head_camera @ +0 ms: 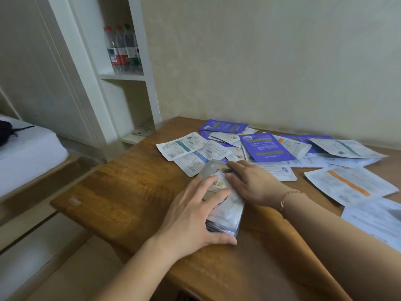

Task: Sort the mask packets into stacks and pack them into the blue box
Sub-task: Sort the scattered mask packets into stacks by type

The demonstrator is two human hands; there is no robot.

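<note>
A stack of silvery-white foil mask packets [225, 205] lies near the middle of the brown wooden surface [121, 192], partly hidden under both hands. The left hand [191, 216] presses its spread fingers on the stack's left edge, and the right hand [253, 181] lies open against its top right. Loose purple and white mask packets [269, 146] are scattered from 12 to 3 o'clock, some cut off at the right frame edge. Bare wood lies open at 9 o'clock.
</note>
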